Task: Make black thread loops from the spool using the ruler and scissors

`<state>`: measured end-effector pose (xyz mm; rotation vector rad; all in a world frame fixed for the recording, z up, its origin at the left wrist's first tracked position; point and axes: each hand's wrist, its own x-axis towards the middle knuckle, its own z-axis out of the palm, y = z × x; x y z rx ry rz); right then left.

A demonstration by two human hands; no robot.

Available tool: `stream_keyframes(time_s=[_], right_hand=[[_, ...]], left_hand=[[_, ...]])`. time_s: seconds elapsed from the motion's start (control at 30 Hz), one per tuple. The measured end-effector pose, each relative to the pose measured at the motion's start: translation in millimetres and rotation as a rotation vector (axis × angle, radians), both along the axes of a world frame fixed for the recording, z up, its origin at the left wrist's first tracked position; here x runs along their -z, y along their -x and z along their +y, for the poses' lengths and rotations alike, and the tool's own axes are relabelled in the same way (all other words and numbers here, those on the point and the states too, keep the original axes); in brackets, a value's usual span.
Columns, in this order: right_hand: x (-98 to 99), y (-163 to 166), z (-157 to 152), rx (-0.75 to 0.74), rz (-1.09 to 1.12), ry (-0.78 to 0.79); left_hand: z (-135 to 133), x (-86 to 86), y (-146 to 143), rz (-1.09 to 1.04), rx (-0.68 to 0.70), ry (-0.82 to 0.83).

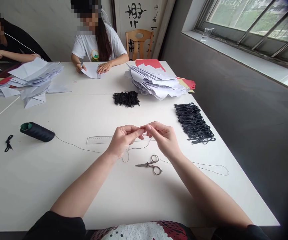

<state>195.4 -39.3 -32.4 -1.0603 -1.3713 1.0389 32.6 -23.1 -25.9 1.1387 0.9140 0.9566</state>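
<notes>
My left hand (125,138) and my right hand (162,136) meet over the middle of the white table, fingertips pinched together on a thin dark thread (150,144). The thread runs left to a black spool (40,132) lying on its side, and a long loop of it trails off to the right. Exactly how the fingers hold it is hidden. Behind my hands lies a clear ruler (100,139), partly covered by my left hand. Just below them rest small metal scissors (150,164), blades pointing left.
Bundled black cord loops (194,123) lie at right, with a smaller black heap (126,99) farther back. Piles of paper (156,80) stand at the far side. A small black knotted cord (8,143) is at left. Across the table, one person (98,46) writes; another sits at far left.
</notes>
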Motion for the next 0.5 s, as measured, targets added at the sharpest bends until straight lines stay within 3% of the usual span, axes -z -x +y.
stream_keyframes(time_s=[0.13,0.5], right_hand=[[-9.3,-8,2,-0.144,0.074,0.043],[-12.2,-17,-1,-0.181,0.024,-0.026]], left_hand=[[-2,-8.5,4,0.027,0.0,-0.054],[-4,-17.9,7,0.023,0.07,-0.02]])
